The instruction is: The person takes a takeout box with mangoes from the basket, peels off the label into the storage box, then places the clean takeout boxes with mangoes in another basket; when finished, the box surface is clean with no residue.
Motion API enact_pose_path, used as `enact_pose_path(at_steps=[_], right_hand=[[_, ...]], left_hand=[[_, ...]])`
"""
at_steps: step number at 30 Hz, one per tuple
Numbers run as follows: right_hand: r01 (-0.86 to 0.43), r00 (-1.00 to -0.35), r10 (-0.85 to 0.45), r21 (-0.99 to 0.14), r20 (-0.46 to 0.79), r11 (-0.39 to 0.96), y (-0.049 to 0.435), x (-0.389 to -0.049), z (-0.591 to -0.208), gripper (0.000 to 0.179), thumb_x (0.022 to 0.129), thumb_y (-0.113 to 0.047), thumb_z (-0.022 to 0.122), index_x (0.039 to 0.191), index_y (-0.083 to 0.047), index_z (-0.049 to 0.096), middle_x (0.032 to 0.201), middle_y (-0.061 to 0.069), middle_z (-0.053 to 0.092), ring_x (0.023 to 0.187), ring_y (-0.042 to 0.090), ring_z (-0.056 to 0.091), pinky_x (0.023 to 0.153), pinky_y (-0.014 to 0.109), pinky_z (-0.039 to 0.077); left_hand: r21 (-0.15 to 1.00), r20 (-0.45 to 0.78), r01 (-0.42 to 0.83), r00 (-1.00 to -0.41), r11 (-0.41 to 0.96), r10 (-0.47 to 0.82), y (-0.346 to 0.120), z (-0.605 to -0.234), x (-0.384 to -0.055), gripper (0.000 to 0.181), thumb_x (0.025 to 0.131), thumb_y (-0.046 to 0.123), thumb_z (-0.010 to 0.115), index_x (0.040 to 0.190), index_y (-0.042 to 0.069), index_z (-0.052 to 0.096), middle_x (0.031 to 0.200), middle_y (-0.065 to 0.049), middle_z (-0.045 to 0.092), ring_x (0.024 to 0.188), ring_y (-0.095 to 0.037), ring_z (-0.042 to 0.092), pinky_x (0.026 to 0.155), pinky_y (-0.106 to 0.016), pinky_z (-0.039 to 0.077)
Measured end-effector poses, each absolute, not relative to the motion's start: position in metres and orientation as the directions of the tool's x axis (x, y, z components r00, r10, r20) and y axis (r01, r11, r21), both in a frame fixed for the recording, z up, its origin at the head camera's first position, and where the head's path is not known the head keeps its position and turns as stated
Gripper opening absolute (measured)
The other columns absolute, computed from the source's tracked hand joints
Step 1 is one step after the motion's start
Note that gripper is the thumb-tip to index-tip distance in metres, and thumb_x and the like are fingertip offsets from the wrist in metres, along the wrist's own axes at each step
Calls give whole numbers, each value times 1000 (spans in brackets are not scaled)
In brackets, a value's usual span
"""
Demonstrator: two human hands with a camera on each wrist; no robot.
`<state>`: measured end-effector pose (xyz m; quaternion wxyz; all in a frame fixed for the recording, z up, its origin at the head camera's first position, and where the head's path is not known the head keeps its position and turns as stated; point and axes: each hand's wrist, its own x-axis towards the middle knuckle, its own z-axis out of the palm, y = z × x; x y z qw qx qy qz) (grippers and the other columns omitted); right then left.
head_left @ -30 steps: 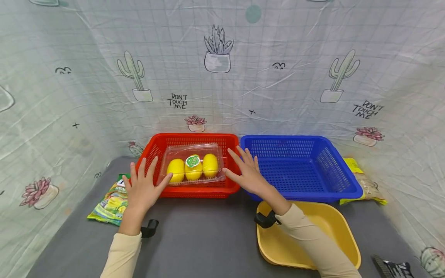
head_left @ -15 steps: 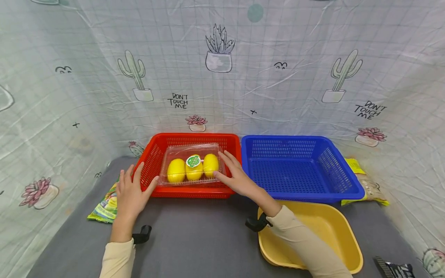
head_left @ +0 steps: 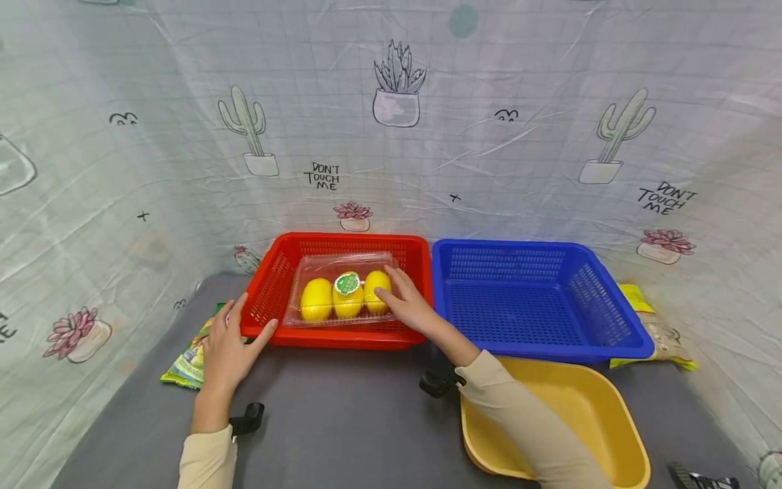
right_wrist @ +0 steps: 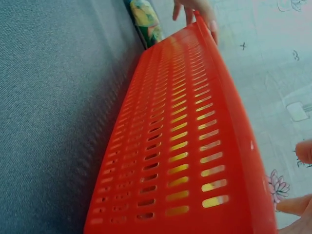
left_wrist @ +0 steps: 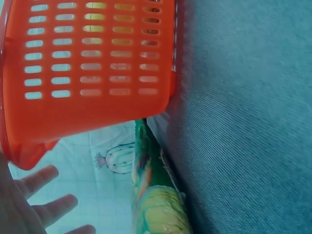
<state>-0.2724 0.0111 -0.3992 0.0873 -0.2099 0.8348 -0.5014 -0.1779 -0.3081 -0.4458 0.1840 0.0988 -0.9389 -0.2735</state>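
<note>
My left hand [head_left: 229, 350] is at the front left corner of the red basket [head_left: 348, 339], thumb at the front rim, fingers spread along the left side. Straight fingers [left_wrist: 53, 209] show just below the basket's corner in the left wrist view. Inside the basket a clear plastic box [head_left: 342, 266] lies slightly tilted, with three yellow, lemon-like fruits [head_left: 316, 301] in it and a round green label [head_left: 347, 283] on top. Over the box's right end reaches my right hand [head_left: 412, 307], fingers extended and thumb apart, overlapping the rightmost fruit; its fingertips appear above the rim in the right wrist view.
A blue basket [head_left: 540, 352] stands right of the red one, with a yellow tub [head_left: 586, 407] in front of it. Packets lie at the left [head_left: 186, 363] and right [head_left: 662, 339]. A dark packet [head_left: 702, 481] is at the front right. A patterned curtain [head_left: 366, 156] closes the back.
My left hand has moved left and down from above the red basket to its front left corner. My right hand has moved left, over the clear box's right end. The box stays in place.
</note>
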Motion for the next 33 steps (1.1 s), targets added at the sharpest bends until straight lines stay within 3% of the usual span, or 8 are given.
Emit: enact_pose_path(at_steps=[9,16,26,33], right_hand=[[-122,-929,-369,-921,-26,370,3,-282,-402,64,100,-28,50,153,-1,26,157,19,28,145,36,25,115,55,25],[14,-930,-339,-936,-141,352,-2,-288,-404,68,102,-33,46,156,-5,17,159,18,22,147,34,21,117,54,21],[77,-913,-320,-876,-254,476,-3,-287,-407,92,93,-32,60,157,-5,-1,162,17,8,149,36,11,117,56,14],[118,-914,-287,-866,-286,486,-6,-286,-409,91,90,-29,64,156,-4,7,160,23,11,147,42,8,116,61,14]], left_hand=[[633,310,-52,-897,772,-315,-310,-454,-176,89,88,48,67,156,15,20,149,-23,31,132,-43,34,100,-69,32],[697,298,-39,-892,716,-339,-311,-462,-173,90,87,45,69,157,19,19,151,-20,31,133,-41,36,103,-68,33],[740,263,-26,-908,672,-325,-311,-465,-171,89,88,44,69,157,18,18,151,-20,29,133,-39,32,103,-68,33],[744,270,-3,-913,668,-306,-313,-464,-170,85,89,40,69,156,15,22,150,-22,29,135,-40,30,104,-69,31]])
